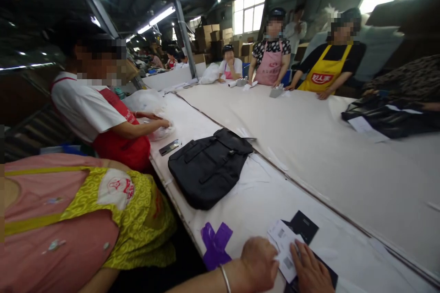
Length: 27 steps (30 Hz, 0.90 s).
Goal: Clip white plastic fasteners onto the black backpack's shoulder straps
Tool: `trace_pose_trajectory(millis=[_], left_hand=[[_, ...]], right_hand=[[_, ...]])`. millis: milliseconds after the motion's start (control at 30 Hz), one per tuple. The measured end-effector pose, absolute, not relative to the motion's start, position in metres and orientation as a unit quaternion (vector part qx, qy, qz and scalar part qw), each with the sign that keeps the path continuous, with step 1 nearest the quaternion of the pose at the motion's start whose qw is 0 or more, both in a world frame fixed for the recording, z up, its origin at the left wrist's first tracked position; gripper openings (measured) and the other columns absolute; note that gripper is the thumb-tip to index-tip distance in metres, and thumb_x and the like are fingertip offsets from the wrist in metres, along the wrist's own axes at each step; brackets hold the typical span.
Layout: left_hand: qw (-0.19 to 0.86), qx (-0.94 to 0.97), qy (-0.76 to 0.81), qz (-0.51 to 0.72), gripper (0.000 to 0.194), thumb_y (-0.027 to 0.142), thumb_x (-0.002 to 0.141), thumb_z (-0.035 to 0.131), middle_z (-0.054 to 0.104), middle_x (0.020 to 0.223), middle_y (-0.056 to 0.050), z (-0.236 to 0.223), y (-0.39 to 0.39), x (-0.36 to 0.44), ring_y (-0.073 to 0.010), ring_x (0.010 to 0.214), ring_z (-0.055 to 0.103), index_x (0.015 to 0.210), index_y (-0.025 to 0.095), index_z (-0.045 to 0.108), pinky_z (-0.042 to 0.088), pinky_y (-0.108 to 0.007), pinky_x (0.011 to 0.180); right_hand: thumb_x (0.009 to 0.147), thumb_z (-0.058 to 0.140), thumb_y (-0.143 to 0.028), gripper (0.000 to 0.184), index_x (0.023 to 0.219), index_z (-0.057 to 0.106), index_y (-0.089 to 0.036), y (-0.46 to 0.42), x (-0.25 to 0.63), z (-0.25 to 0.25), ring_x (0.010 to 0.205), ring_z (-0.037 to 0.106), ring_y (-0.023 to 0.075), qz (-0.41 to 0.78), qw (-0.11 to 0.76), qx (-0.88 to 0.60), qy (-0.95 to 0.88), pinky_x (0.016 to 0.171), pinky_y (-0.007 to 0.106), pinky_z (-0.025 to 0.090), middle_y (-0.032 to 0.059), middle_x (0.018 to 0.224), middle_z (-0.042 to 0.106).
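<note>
My left hand (260, 263), with a bracelet on its wrist, is closed, its curled fingers at the left edge of some white barcode-labelled cards (282, 242); it seems to pinch one. Across the right side of these cards lie the stretched fingers of my right hand (311, 270); its thumb is out of sight. Under the white cards, black cards (304, 226) show at the top and right. Left of my hands, purple tape strips (217, 242) cross at the table edge. Farther up lies a black backpack (211, 167), flat on the white-covered table (261, 197).
A phone (169, 147) lies beyond the backpack. Close on my left stands a person in a yellow-green apron (144, 219); past them a red-aproned person (117, 123) handles a clear plastic bag. Several co-workers stand across the table, with another black bag (378, 116) at right.
</note>
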<state>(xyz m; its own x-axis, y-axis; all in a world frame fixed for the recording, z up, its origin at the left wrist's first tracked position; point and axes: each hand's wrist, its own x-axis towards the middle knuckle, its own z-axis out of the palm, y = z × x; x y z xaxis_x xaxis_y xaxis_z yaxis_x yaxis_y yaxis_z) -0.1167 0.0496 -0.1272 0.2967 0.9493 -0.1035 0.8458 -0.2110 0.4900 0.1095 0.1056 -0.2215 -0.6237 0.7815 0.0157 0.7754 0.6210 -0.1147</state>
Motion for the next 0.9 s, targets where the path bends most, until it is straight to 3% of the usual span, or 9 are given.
trace_pose_trajectory(millis=[100,200,267,333,467,600,700,800,900], left_hand=[[0.281,0.672,0.672,0.135,0.071,0.052,0.076,0.062,0.042,0.141,-0.024,-0.12,0.07,-0.109,-0.0397,0.13,0.039,0.134,0.013,0.048,0.038,-0.057,0.106],[0.34,0.625,0.7,0.067,0.092,0.053,0.072,0.068,0.021,0.154,-0.024,-0.122,0.091,-0.094,-0.0435,0.141,0.017,0.146,0.012,0.03,0.022,-0.063,0.113],[0.338,0.621,0.706,0.045,0.091,0.049,0.071,0.071,0.021,0.154,-0.02,-0.123,0.099,-0.088,-0.0407,0.141,0.016,0.145,0.015,0.031,0.024,-0.059,0.114],[0.327,0.624,0.708,0.048,0.086,0.05,0.067,0.075,0.029,0.149,-0.015,-0.12,0.103,-0.087,-0.0365,0.136,0.025,0.139,0.019,0.039,0.031,-0.051,0.112],[0.316,0.619,0.716,0.062,0.081,0.048,0.062,0.079,0.037,0.143,-0.009,-0.114,0.107,-0.091,-0.0315,0.129,0.031,0.133,0.024,0.048,0.033,-0.042,0.111],[0.301,0.625,0.713,0.096,0.084,0.044,0.06,0.08,0.037,0.146,-0.008,-0.122,0.108,-0.096,-0.0305,0.132,0.03,0.136,0.026,0.048,0.029,-0.038,0.114],[0.302,0.627,0.708,0.123,0.086,0.044,0.06,0.08,0.037,0.147,-0.008,-0.132,0.104,-0.099,-0.0306,0.134,0.029,0.137,0.024,0.048,0.027,-0.038,0.116],[0.313,0.629,0.696,0.149,0.088,0.047,0.06,0.079,0.036,0.149,-0.009,-0.139,0.097,-0.103,-0.0323,0.136,0.028,0.138,0.024,0.048,0.024,-0.042,0.118],[0.33,0.63,0.684,0.162,0.091,0.047,0.06,0.08,0.032,0.152,-0.01,-0.144,0.091,-0.108,-0.0347,0.138,0.025,0.141,0.023,0.046,0.021,-0.046,0.119]], right_hand=[[0.069,0.043,-0.011,0.07,0.137,0.053,-0.025,0.103,0.104,-0.212,0.139,0.031,0.0315,0.064,0.016,-0.449,-0.891,0.099,0.054,0.044,0.0058,0.152,0.034],[0.071,0.046,-0.017,0.063,0.133,0.057,-0.025,0.109,0.107,-0.205,0.136,0.037,0.0318,0.116,0.05,-0.437,-0.891,0.101,0.053,0.045,0.0067,0.148,0.042],[0.081,0.045,-0.028,0.052,0.13,0.058,-0.018,0.116,0.114,-0.203,0.131,0.042,0.0313,0.138,0.106,-0.435,-0.883,0.105,0.049,0.043,0.0115,0.144,0.046],[0.088,0.041,-0.038,0.051,0.127,0.056,-0.009,0.124,0.124,-0.2,0.125,0.048,0.0323,0.131,0.152,-0.499,-0.843,0.107,0.047,0.041,0.019,0.136,0.051],[0.089,0.042,-0.042,0.057,0.126,0.049,0.001,0.131,0.13,-0.181,0.113,0.054,0.0338,0.15,0.092,-0.638,-0.749,0.102,0.045,0.043,0.024,0.116,0.058],[0.084,0.055,-0.039,0.06,0.131,0.045,-0.003,0.14,0.115,-0.154,0.112,0.056,0.0321,0.231,0.017,-0.669,-0.706,0.094,0.039,0.046,0.0234,0.126,0.051],[0.079,0.063,-0.037,0.062,0.13,0.047,-0.006,0.149,0.102,-0.145,0.106,0.06,0.0306,0.308,0.016,-0.692,-0.652,0.087,0.036,0.048,0.0205,0.117,0.059],[0.075,0.066,-0.034,0.051,0.118,0.054,-0.007,0.155,0.091,-0.147,0.097,0.064,0.0278,0.358,0.027,-0.681,-0.639,0.082,0.033,0.049,0.0156,0.101,0.067],[0.073,0.068,-0.034,0.039,0.102,0.06,-0.009,0.159,0.081,-0.153,0.095,0.065,0.0316,0.368,0.027,-0.681,-0.632,0.079,0.035,0.049,0.0184,0.098,0.068]])
